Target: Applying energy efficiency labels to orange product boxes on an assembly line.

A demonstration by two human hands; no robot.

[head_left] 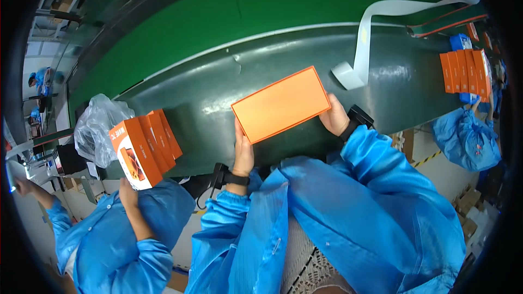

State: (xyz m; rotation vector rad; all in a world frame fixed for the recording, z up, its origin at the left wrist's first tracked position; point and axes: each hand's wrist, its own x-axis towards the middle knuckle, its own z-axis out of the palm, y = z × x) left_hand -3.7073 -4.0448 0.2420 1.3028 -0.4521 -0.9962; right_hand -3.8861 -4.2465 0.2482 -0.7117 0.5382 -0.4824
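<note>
Between my two hands is a flat orange box (281,104), its plain face turned up, held tilted above the dark green worktable (212,90). My left hand (243,149) grips its lower left corner, with the thumb along the side and the other fingers hidden beneath. On the right edge, my right hand (334,116) is closed around the box, its fingertips partly out of sight. Black bands with small devices sit on both my wrists. Just beyond the box's right corner lies the loose end of a white strip (362,49), curled on the table.
Along the back runs a green conveyor belt (229,5). At left, a co-worker's hand (128,195) touches a row of printed orange boxes (144,149), next to a clear plastic bag (101,128). More orange boxes (463,71) stand at far right by another person in blue (468,140).
</note>
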